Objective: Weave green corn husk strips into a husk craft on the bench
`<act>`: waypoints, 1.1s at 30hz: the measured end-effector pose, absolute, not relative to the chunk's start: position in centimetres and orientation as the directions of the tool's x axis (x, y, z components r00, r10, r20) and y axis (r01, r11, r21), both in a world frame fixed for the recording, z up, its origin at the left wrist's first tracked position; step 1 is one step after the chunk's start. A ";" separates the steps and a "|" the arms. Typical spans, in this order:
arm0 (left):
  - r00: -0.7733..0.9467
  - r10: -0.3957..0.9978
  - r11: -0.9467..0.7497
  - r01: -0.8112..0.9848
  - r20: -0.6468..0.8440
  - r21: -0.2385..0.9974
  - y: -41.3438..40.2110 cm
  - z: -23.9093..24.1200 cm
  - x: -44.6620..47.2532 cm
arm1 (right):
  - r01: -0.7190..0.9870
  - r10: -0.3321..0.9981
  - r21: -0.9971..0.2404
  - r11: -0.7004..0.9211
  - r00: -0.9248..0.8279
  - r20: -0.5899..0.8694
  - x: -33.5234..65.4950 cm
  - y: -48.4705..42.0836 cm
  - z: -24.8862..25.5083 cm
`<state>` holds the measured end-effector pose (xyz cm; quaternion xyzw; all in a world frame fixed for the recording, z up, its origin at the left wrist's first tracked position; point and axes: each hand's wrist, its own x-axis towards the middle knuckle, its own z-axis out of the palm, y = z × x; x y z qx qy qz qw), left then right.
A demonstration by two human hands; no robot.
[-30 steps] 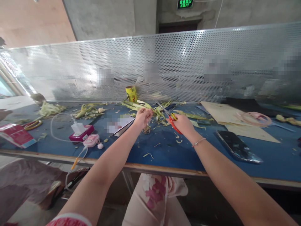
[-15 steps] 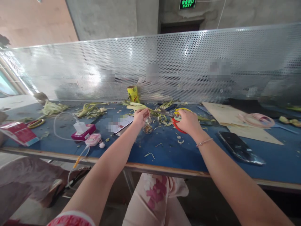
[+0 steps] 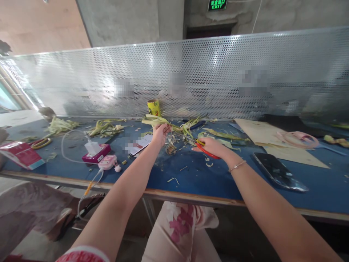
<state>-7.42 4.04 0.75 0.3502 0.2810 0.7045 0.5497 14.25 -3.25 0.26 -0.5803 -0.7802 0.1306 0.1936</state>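
My left hand (image 3: pixel 161 134) is closed around pale green plant stalks (image 3: pixel 155 119) above the blue table; they reach left past my fingers. In my right hand (image 3: pixel 211 146) are scissors (image 3: pixel 207 151) with red and yellow handles, the handles now close together. Their blades point left toward my left hand, and the tips are hard to make out there. Just below lies a brownish tangle of roots (image 3: pixel 171 149). Loose leaves (image 3: pixel 191 125) lie behind the scissors, with a long leaf piece (image 3: pixel 227 135) to their right.
A yellow tube (image 3: pixel 154 108) stands near the perforated metal screen (image 3: pixel 191 65). Left are a phone (image 3: pixel 140 145), a purple box (image 3: pixel 96 154), cables and leaf heaps (image 3: pixel 105 127). At right lie a dark phone (image 3: pixel 276 171) and cardboard (image 3: pixel 297 156). Another person's leg is at lower left.
The scissors' handles have come together from spread apart, and my right hand has moved slightly down and left. My left hand has shifted slightly left with the stalks.
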 end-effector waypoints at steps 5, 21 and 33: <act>-0.192 0.943 -0.333 -0.483 0.273 0.810 4.4 0.5 -7.5 | 0.839 0.972 -0.491 0.235 -0.192 0.138 14.3 -3.3 0.3; 0.004 0.981 -0.153 -0.589 0.192 0.794 2.7 1.6 -7.5 | 0.311 0.783 -0.946 0.092 -0.609 -0.124 14.8 -5.3 0.8; 0.177 0.979 0.019 -0.581 0.103 0.814 1.5 1.4 -6.6 | 0.183 0.766 -0.982 0.038 -0.637 -0.089 14.8 -4.1 -0.3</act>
